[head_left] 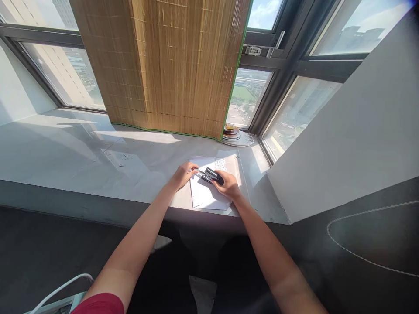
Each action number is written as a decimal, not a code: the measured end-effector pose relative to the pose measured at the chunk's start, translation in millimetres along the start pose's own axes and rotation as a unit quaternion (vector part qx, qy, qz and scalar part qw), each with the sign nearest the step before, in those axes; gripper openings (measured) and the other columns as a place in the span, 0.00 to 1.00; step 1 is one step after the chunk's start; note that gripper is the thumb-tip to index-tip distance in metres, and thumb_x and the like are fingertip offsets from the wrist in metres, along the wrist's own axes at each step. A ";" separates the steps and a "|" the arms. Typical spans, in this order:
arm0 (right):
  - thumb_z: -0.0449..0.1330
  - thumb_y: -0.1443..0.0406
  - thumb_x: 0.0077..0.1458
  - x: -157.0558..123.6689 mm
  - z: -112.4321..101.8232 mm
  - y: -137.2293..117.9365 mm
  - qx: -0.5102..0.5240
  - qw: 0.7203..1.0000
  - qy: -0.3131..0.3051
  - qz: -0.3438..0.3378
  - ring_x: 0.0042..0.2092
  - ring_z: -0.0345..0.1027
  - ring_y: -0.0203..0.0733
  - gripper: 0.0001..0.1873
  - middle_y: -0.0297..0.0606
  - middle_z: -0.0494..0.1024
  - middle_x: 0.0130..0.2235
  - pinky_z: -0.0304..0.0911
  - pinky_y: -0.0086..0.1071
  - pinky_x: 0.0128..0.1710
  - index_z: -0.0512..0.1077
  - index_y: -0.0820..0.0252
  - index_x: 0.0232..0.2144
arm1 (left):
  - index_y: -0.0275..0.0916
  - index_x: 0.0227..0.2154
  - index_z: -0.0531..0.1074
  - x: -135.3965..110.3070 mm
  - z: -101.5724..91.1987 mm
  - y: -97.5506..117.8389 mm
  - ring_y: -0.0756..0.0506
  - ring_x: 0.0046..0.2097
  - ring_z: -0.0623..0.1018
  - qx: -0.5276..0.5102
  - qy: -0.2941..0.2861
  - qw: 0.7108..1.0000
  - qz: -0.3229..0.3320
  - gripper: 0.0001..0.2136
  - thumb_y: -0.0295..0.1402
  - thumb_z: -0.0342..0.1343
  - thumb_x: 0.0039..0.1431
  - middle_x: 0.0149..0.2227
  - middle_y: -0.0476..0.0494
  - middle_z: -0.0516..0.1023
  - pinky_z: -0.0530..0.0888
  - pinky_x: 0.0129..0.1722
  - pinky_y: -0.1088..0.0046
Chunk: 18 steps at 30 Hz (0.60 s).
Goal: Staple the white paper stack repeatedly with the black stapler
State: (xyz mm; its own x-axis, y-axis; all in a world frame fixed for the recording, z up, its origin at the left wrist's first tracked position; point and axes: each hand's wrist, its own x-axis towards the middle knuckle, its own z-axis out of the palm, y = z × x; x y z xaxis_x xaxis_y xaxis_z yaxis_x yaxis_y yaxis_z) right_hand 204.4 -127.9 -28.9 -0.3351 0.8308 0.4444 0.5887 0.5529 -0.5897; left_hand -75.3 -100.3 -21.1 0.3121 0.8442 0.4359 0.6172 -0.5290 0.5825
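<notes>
Left hand [183, 175]: fingers bent and almost closed, tips at the thin end of the stapler; whether they pinch it, I cannot tell.
Right hand [227, 185]: curled around the stapler's thick end, thumb on the near side, holding it.
Stapler [214, 175]: black, or so it seems, its two long halves parted, lying between the hands just over the paper; whether it touches the sheet is unclear.
Handling: likely light enough for one hand, stiff, and not fragile; the smooth casing could slip a little, and the narrow metal part looks the easiest to bend.
Hold: best around the thick body, as the right hand has it, with fingertips only on the thin end.
Paper [211, 198]: white, flat, thin and easily creased, with writing at its far right.
Sill [157, 168]: pale, hard, partly sunlit, bearing the paper near its front edge.
Plates [233, 136]: apparently stacked, beside the blind's lower right corner.
Blind [176, 65]: brown slats, green edging.
Window [245, 93]: dark-framed, behind the blind.
</notes>
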 end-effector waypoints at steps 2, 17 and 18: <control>0.65 0.55 0.65 -3.4 1.1 1.0 -0.015 1.000 0.021 -0.014 0.51 0.81 0.53 0.16 0.42 0.86 0.50 0.76 0.47 0.54 0.79 0.48 0.53 | 0.42 0.44 0.84 0.6 0.1 0.5 0.39 0.53 0.82 -0.010 -0.009 0.999 0.037 0.05 0.31 0.64 0.69 0.49 0.38 0.84 0.80 0.56 0.61; 0.65 0.57 0.65 -6.1 -9.0 -5.6 0.009 0.998 0.023 -0.049 0.48 0.79 0.52 0.16 0.44 0.86 0.48 0.75 0.46 0.53 0.80 0.53 0.53 | 0.41 0.42 0.86 -1.1 -9.6 9.0 0.42 0.48 0.84 -0.117 -0.042 0.991 0.051 0.08 0.38 0.68 0.66 0.48 0.39 0.87 0.79 0.50 0.63; 0.66 0.58 0.64 -6.2 -9.6 -4.8 0.017 0.999 0.028 -0.043 0.48 0.79 0.52 0.16 0.44 0.86 0.48 0.75 0.46 0.53 0.80 0.53 0.53 | 0.41 0.42 0.86 -1.1 -10.2 8.6 0.42 0.49 0.85 -0.118 -0.031 0.991 0.054 0.08 0.39 0.69 0.66 0.48 0.39 0.87 0.79 0.51 0.63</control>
State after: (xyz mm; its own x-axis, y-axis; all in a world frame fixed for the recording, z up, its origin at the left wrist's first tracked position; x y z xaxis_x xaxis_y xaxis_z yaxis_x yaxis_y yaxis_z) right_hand 210.7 -136.3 -22.4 -0.3407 0.7757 0.5313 0.5333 0.6248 -0.5703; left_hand -77.7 -106.7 -9.6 0.4146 0.7815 0.4663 0.3936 -0.6160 0.6824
